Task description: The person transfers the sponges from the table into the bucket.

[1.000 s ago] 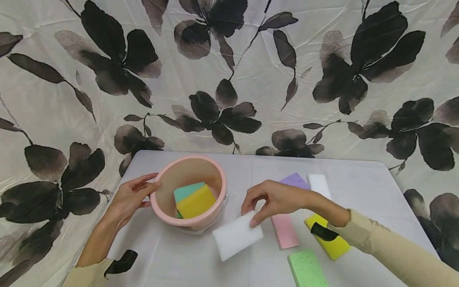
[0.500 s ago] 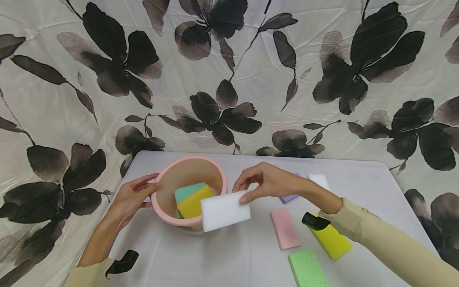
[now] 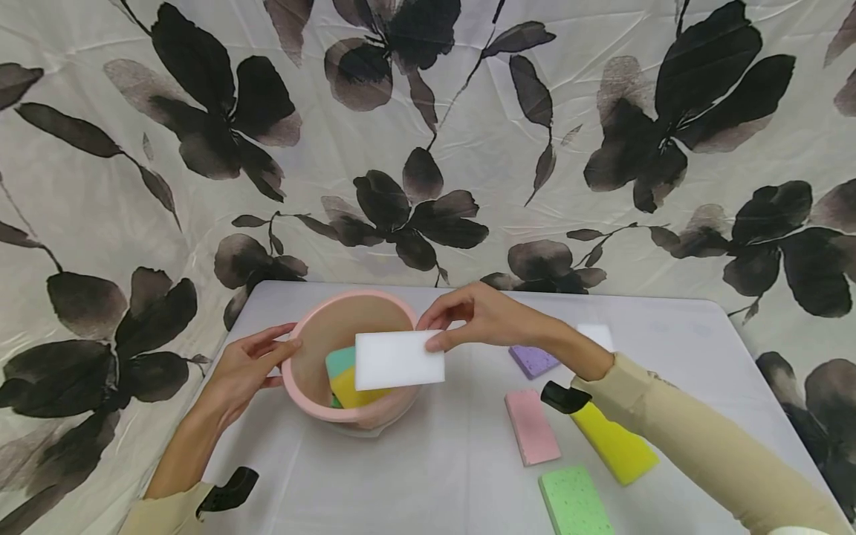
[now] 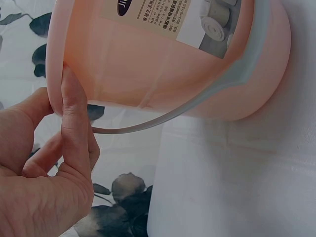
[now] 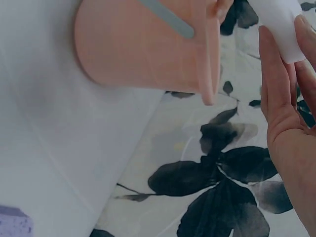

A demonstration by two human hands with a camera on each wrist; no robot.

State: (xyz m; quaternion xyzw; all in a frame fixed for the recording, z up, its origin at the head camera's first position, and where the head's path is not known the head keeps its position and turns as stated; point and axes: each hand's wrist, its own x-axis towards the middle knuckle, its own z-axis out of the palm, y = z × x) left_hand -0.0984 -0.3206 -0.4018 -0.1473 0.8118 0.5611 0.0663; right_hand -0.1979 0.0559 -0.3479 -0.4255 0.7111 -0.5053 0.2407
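White sponge [image 3: 398,360] pinched over bucket [image 3: 314,399] (seemingly mid-air) by right hand [image 3: 483,318].

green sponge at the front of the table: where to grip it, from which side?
The green sponge lies flat, a long rectangle, with its near end at the picture's lower edge. Probably best from above, thumb and fingers pinching across the two long edges near the middle. Both look free: the yellow sponge lies apart to its right, the pink sponge beyond it.
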